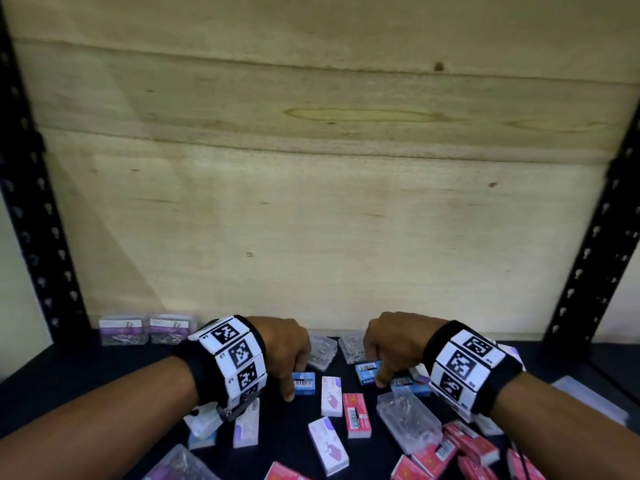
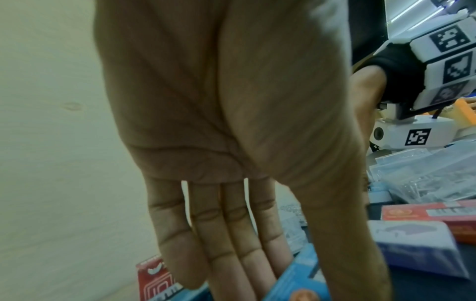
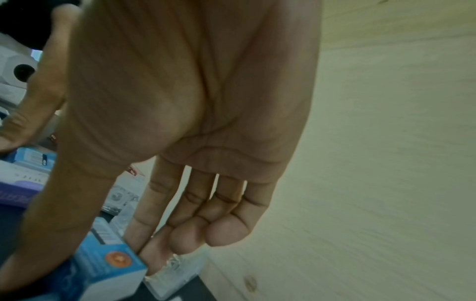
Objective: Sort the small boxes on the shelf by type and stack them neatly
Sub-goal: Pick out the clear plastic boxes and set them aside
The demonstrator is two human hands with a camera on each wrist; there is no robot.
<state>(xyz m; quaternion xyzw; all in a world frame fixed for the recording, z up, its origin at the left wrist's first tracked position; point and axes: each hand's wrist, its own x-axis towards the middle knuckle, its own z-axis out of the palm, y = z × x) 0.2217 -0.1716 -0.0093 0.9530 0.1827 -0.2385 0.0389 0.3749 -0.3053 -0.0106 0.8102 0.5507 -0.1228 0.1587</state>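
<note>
Small boxes of several kinds lie scattered on the black shelf (image 1: 86,372). My left hand (image 1: 294,380) reaches down and pinches a blue box (image 1: 304,383) between thumb and fingers; in the left wrist view the same blue box (image 2: 296,283) sits between my thumb and fingertips. My right hand (image 1: 375,370) pinches another blue box (image 1: 367,372), shown as the blue box (image 3: 103,268) in the right wrist view, with thumb on one side and fingers on the other. A third blue box (image 1: 412,386) lies just right of it, partly under my right wrist.
White-and-purple boxes (image 1: 330,396), red boxes (image 1: 356,415) and clear plastic cases (image 1: 408,422) lie in front of my hands. Two purple-labelled clear cases (image 1: 145,330) stand at the back left. A plywood back wall (image 1: 311,202) and black uprights (image 1: 595,237) bound the shelf.
</note>
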